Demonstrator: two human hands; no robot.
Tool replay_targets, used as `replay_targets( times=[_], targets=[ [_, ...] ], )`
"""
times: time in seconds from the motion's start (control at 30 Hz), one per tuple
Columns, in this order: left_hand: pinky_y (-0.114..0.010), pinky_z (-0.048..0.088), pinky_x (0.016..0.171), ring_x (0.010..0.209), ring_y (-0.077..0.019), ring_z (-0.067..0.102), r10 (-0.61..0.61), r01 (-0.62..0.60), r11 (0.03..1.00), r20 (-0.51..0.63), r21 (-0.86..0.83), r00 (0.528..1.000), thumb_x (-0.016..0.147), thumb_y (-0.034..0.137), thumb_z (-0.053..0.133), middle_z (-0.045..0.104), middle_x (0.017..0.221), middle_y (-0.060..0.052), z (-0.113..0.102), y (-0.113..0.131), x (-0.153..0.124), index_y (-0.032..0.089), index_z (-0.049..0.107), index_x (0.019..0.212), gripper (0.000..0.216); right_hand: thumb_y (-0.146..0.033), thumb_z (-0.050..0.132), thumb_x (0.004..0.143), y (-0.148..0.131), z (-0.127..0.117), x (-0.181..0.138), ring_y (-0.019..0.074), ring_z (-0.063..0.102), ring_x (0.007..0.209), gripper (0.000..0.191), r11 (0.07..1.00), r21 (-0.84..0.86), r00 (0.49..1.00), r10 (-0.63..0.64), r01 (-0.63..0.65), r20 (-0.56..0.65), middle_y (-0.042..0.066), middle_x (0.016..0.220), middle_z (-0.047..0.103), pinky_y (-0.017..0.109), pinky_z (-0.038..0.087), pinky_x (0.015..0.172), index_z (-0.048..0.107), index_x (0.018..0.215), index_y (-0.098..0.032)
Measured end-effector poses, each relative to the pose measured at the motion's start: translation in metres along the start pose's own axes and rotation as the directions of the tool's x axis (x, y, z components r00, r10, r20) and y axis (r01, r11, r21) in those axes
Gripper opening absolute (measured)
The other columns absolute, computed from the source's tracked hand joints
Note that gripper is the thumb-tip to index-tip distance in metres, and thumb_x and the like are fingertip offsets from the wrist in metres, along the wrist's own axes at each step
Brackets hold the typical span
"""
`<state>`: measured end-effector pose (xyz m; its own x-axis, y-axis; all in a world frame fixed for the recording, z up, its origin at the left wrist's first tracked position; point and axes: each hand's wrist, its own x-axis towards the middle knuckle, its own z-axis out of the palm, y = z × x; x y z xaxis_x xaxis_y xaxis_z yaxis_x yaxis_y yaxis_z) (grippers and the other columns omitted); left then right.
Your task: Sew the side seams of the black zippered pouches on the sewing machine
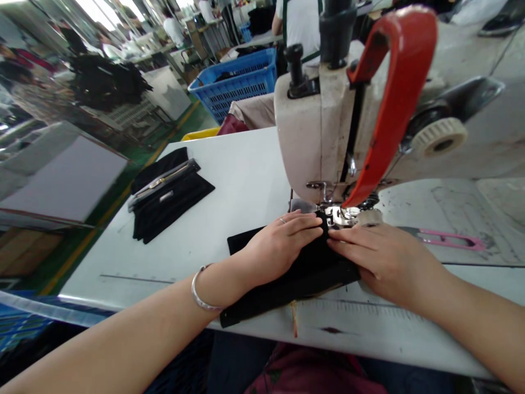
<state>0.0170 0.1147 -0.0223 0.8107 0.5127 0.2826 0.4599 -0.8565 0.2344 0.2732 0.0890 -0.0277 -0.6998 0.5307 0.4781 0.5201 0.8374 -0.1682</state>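
A black fabric piece [283, 284] lies on the white sewing table, its upper right corner at the metal presser foot [340, 215] of the sewing machine [303, 137]. My left hand [283, 241] rests flat on top of the fabric, fingers stretched toward the presser foot, with a silver bangle [197, 290] on the wrist. At the fabric's right edge, my right hand [381, 257] touches it with outstretched fingers just below the foot; its thumb is partly hidden. A loose orange thread end [294, 317] hangs from the fabric's near edge.
Black pieces with a zipper [168, 191] lie on the table's left. Pink-handled thread snips [451, 239] are right of my right hand. A red lever [394, 98] rises from the machine. Beyond the table stand a blue crate [238, 82] and a person in white [302, 27].
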Motion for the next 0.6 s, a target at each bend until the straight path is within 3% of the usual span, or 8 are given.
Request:
replay_targets(
  times=[0.23,0.33,0.43,0.5,0.6],
  targets=[
    [-0.041,0.046,0.118,0.133,-0.0195,0.057,0.03,-0.03,0.999,0.026,0.015,0.999,0.098,0.006,0.043,0.064,0.137,-0.011,-0.009,-0.018,0.013,0.011,0.061,0.13,0.037,0.001,0.046,0.077,0.0,0.001,0.005,0.0277,0.068,0.091,0.046,0.995,-0.086,0.998,0.048,-0.045,0.034,0.014,0.115,0.073,0.042,0.057,0.073,0.07,0.115,-0.009],
    [-0.046,0.047,0.116,0.127,-0.0229,0.061,-0.012,0.008,0.999,0.096,0.042,0.995,0.103,0.017,0.047,0.067,0.133,-0.012,-0.022,0.002,0.016,0.011,0.061,0.13,0.032,0.0,0.046,0.08,0.001,0.0,0.004,0.0274,0.068,0.093,0.046,0.995,-0.056,0.995,0.082,-0.079,0.06,0.015,0.118,0.072,0.043,0.057,0.076,0.068,0.12,-0.009],
    [-0.047,0.053,0.106,0.117,-0.0275,0.065,-0.081,0.08,0.997,0.131,0.014,0.988,0.098,0.045,0.059,0.07,0.125,-0.013,-0.029,0.036,0.013,0.011,0.06,0.131,0.047,-0.005,0.049,0.089,0.004,-0.005,0.002,0.0238,0.067,0.091,0.034,0.993,0.072,0.995,0.088,-0.091,0.05,0.012,0.113,0.073,0.039,0.056,0.078,0.07,0.115,-0.013],
    [-0.045,0.058,0.096,0.107,-0.0274,0.066,-0.118,0.116,0.993,0.093,0.036,0.989,0.096,0.044,0.064,0.071,0.115,-0.012,-0.026,0.054,0.008,0.011,0.064,0.124,0.043,-0.009,0.052,0.092,0.008,-0.008,0.001,0.0223,0.066,0.09,0.026,0.99,0.125,0.997,0.053,-0.059,0.051,0.009,0.109,0.074,0.038,0.055,0.079,0.073,0.106,-0.016],
    [-0.042,0.058,0.09,0.098,-0.0243,0.066,-0.112,0.112,0.991,0.0,0.076,0.994,0.099,0.028,0.06,0.072,0.105,-0.009,-0.016,0.064,0.003,0.012,0.066,0.116,0.024,-0.011,0.055,0.094,0.014,-0.01,0.001,0.0233,0.064,0.091,0.026,0.992,0.125,0.997,0.007,-0.018,0.081,0.006,0.108,0.073,0.039,0.053,0.079,0.075,0.107,-0.019]
  ],
)
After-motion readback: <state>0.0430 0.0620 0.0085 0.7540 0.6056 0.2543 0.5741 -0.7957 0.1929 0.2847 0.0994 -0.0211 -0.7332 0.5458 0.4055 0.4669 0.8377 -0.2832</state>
